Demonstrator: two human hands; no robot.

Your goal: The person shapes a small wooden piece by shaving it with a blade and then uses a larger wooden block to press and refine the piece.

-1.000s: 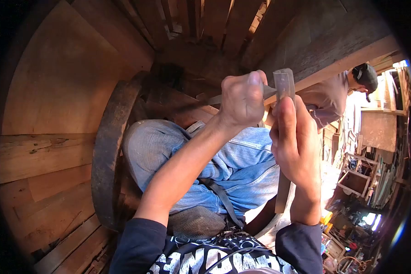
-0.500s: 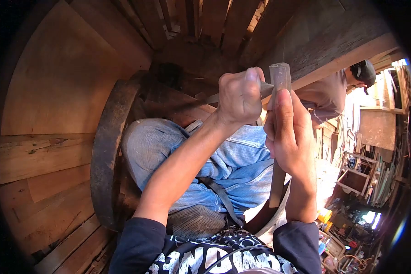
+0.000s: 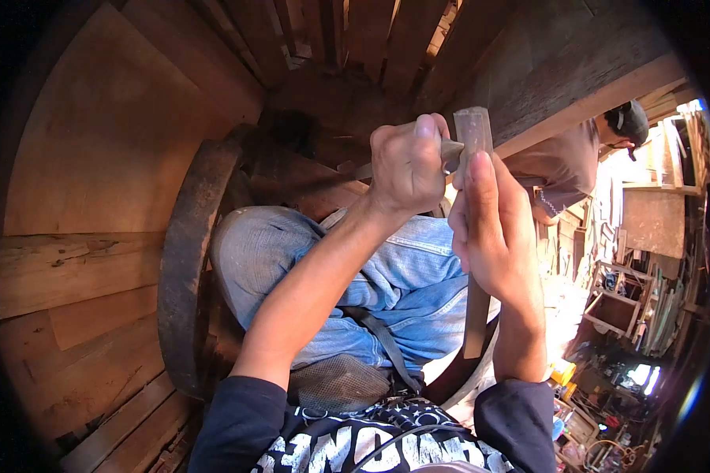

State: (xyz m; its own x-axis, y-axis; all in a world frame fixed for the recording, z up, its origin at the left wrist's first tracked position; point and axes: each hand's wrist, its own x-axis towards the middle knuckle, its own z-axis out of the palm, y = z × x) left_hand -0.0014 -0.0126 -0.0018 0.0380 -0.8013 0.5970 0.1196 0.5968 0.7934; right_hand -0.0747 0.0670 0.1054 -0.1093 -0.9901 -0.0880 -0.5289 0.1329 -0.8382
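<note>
My left hand (image 3: 409, 164) is closed in a fist around a pointed tool (image 3: 452, 150), whose tip points right at the wooden piece. Only the short tapered end shows beyond the fingers. My right hand (image 3: 493, 229) grips a long narrow wooden piece (image 3: 473, 130), thumb lying along it. Its pale upper end sticks up above the thumb, and its darker lower part (image 3: 476, 315) hangs below the hand, over my lap.
A curved dark wooden piece (image 3: 188, 268) stands left of my knee. Wood boards (image 3: 87, 268) line the left side. A thick beam (image 3: 592, 102) crosses the upper right, with another person (image 3: 560, 165) behind it. Frames and scraps (image 3: 614, 311) lie at the far right.
Both hands have shifted slightly left. The upper end of the wooden piece has moved left with them, and the piece leans a little more to the left.
</note>
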